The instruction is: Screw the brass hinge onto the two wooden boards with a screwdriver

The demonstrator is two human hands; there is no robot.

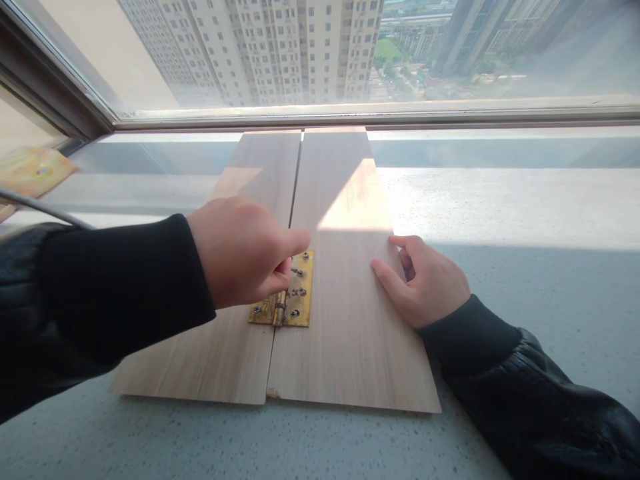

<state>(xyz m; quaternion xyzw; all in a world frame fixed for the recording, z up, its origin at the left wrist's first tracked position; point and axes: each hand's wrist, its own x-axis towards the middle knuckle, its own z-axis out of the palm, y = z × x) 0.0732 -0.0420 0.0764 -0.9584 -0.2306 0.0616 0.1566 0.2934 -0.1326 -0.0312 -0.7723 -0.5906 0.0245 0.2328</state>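
Two pale wooden boards lie side by side on a grey speckled sill, the left board (200, 360) and the right board (345, 313). A brass hinge (298, 300) with several screws bridges their seam. My left hand (240, 250) hovers over the hinge, its fingers curled and pinched around a small thing at the hinge's top, too small to name. My right hand (425, 280) rests on the right board's right edge, fingers bent and pressing on the wood. Both arms wear black sleeves.
The grey sill (525, 220) runs wide to the right and in front of the boards. A window frame (350, 113) stands just behind them, with tall buildings outside. A yellow packet (33, 170) and a thin cable (45, 208) lie at the far left.
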